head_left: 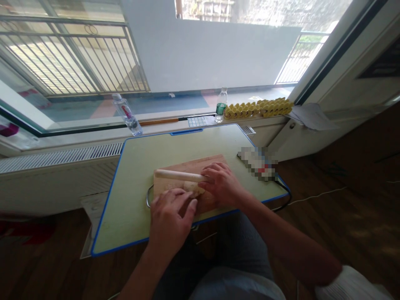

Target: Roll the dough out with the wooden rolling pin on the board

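Observation:
A wooden cutting board (208,163) lies on a small pale-green table with a blue rim. Across the board rests a pale rolling pin (175,175), its left end bare. My right hand (222,182) is closed over the pin's right end. Just below the pin is a flattened piece of dough (193,187), partly covered by my fingers. My left hand (171,210) curls at the dough's near left edge, fingertips and thumb close together on it. The exact grip under these fingers is partly hidden.
The table (131,216) stands by a window sill. On the sill are two plastic bottles (126,114), yellow egg trays (259,109) and papers (312,116). A blurred-out object with a black cable (289,198) lies at the table's right. A metal handle (148,197) sticks out left of the board.

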`<state>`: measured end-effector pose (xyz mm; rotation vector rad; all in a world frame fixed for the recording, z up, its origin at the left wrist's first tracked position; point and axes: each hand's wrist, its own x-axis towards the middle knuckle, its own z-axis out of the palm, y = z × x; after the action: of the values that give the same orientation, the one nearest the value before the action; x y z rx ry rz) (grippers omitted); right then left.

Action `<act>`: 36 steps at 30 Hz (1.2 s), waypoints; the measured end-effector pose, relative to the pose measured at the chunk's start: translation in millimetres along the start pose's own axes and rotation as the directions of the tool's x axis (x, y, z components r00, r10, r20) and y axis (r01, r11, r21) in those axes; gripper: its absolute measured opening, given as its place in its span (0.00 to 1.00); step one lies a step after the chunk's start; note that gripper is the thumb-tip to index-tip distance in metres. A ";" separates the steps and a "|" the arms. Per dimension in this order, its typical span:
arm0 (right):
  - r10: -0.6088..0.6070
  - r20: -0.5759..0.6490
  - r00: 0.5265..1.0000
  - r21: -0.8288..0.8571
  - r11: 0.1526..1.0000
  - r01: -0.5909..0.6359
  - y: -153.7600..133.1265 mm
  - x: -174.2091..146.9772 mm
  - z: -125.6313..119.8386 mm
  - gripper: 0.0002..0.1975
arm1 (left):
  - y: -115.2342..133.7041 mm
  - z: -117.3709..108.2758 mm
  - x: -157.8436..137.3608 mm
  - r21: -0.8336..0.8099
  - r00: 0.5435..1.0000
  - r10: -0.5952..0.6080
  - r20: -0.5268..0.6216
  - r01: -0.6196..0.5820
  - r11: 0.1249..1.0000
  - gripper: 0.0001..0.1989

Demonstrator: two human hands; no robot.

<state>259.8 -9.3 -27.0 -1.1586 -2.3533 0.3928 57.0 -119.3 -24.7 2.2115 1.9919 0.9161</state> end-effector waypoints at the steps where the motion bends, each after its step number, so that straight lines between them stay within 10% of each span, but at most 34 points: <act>1: -0.021 0.015 1.000 -0.011 1.000 0.021 -1.5 1.2 0.6 0.15 | -4.4 -4.7 4.7 -0.011 0.996 -0.009 -0.085 0.008 1.000 0.14; 4: -0.072 0.051 0.996 -0.033 0.997 0.074 -5.5 5.5 3.5 0.16 | -19.9 -10.4 29.0 0.045 0.969 -0.059 -0.240 0.072 0.996 0.18; 11: 0.057 0.080 0.995 -0.118 0.992 -0.048 -7.2 18.1 9.3 0.24 | -33.4 14.2 60.4 0.290 0.977 -0.128 0.168 0.075 0.954 0.27; 22: 0.340 0.157 0.927 -0.360 0.894 -0.267 -0.6 56.2 17.4 0.32 | -40.4 15.8 92.6 0.381 0.895 -0.247 0.371 0.096 0.920 0.30; 30: 0.253 0.087 0.964 -0.361 0.909 -0.207 -14.4 20.2 16.2 0.30 | -29.0 14.4 48.5 0.334 0.947 -0.168 0.275 0.070 0.940 0.30; 36: 0.340 0.206 0.918 -0.336 0.905 -0.260 -2.3 65.6 19.0 0.33 | -43.7 19.7 88.1 0.348 0.913 -0.235 0.333 0.113 0.931 0.31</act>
<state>213.8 40.9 -22.5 -1.7265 -2.5223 0.3095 27.0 -23.6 -23.0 2.0918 2.2188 0.1373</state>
